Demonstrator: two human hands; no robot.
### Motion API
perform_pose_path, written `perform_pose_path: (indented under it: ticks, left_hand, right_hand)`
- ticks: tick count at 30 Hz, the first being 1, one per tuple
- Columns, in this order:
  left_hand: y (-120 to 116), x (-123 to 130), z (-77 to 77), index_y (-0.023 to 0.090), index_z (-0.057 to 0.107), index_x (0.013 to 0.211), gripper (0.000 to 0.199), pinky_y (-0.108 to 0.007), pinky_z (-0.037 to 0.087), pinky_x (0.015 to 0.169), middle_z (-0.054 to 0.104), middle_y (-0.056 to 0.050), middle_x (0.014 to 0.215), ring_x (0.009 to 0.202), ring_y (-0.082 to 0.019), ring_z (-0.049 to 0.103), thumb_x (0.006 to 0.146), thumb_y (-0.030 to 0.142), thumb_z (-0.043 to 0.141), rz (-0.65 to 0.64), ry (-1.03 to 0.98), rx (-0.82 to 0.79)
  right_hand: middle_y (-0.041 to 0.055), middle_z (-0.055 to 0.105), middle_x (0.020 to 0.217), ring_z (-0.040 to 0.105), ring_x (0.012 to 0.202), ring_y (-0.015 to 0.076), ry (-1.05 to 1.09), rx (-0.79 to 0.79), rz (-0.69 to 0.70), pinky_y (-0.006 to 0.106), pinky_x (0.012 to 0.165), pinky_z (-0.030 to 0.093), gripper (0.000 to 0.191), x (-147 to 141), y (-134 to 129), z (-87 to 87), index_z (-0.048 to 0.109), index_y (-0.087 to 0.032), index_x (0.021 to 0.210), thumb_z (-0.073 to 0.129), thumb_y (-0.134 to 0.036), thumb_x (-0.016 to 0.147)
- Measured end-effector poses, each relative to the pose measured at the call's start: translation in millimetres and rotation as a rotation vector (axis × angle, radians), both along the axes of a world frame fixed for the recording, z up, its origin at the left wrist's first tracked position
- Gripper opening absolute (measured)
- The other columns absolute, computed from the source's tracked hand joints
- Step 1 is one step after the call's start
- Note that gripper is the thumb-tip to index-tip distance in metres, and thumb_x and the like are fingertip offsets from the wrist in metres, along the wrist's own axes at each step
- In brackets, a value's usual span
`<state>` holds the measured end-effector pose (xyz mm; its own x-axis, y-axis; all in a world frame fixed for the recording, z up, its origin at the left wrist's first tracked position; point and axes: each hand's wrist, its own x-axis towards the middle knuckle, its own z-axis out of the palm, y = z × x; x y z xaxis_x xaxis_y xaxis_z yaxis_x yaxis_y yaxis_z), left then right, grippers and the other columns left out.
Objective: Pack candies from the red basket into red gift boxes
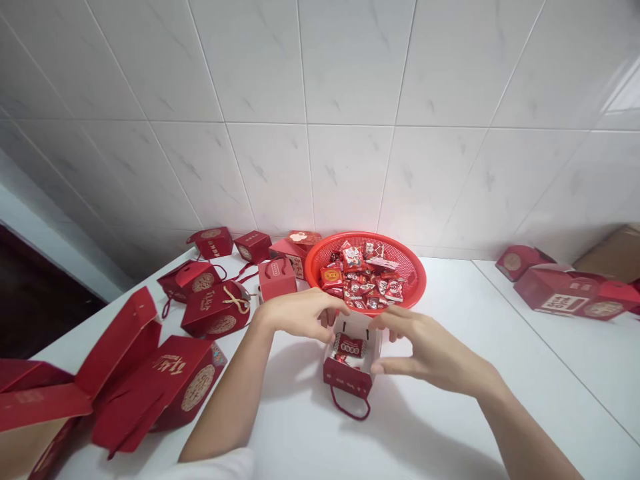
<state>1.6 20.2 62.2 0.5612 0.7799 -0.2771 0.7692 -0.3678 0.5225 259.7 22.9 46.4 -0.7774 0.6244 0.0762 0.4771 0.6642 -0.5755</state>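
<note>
In front of me on the white table stands a small dark red gift box [349, 377], open at the top, its inside white. Several wrapped candies [349, 345] lie in it, and a cord handle [350, 410] hangs over the near side. My left hand [305, 316] is at the box's far left edge, thumb and fingers apart. On the right side is my right hand [423, 345], with its thumb stretched along the near right rim and its fingers at the far right corner. Both hands seem to touch the box without a closed grip. Just behind it sits a red plastic basket [419, 283] of wrapped candies.
Small red gift boxes [215, 312] stand in a cluster on the left. Larger red boxes [175, 377], one with its lid raised, fill the near left. More red boxes [575, 290] and a brown carton [613, 253] are at far right. A tiled wall [350, 173] borders the table's back.
</note>
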Motion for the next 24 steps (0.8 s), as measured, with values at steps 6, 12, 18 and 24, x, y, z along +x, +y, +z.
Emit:
perform_pose_path:
  ticks: [6, 12, 18, 24]
  left_hand:
    - [-4.6, -5.2, 0.9, 0.02, 0.061, 0.125, 0.057, -0.032, 0.044, 0.098, 0.063, -0.007, 0.125, 0.118, -0.026, 0.057, 0.069, 0.01, 0.066, -0.016, 0.042, 0.182]
    - [-6.0, -5.2, 0.2, 0.021, 0.065, 0.118, 0.052, -0.029, 0.044, 0.098, 0.068, -0.005, 0.125, 0.116, -0.024, 0.061, 0.069, 0.004, 0.06, -0.075, 0.001, 0.128]
    - [-4.6, -0.1, 0.9, 0.02, 0.072, 0.105, 0.032, -0.025, 0.046, 0.084, 0.075, -0.003, 0.104, 0.101, -0.022, 0.066, 0.074, 0.014, 0.065, -0.067, 0.044, 0.089]
    - [-3.8, 3.8, 0.4, 0.018, 0.072, 0.111, 0.037, -0.025, 0.046, 0.071, 0.076, -0.004, 0.097, 0.091, -0.022, 0.066, 0.076, 0.031, 0.072, -0.035, 0.099, 0.013]
  right_hand:
    - [0.0054, 0.063, 0.095, 0.059, 0.073, 0.0211, -0.191, 0.16, -0.059, 0.033, 0.062, 0.047, 0.042, -9.0, -14.7, -10.2, 0.067, -0.022, 0.099, 0.069, -0.061, 0.082]
    - [0.0057, 0.063, 0.096, 0.063, 0.075, 0.0223, -0.239, 0.253, -0.126, 0.032, 0.061, 0.045, 0.023, -16.6, -14.4, -19.3, 0.063, -0.019, 0.094, 0.07, -0.041, 0.088]
    - [0.0048, 0.065, 0.096, 0.064, 0.076, 0.022, -0.285, 0.221, -0.207, 0.03, 0.061, 0.041, 0.008, -20.3, -13.6, -20.7, 0.061, -0.02, 0.096, 0.063, -0.026, 0.091]
    - [0.0067, 0.066, 0.099, 0.066, 0.076, 0.0222, -0.302, 0.228, -0.239, 0.028, 0.058, 0.035, 0.01, -27.8, -16.6, -22.4, 0.057, -0.02, 0.101, 0.059, -0.021, 0.091]
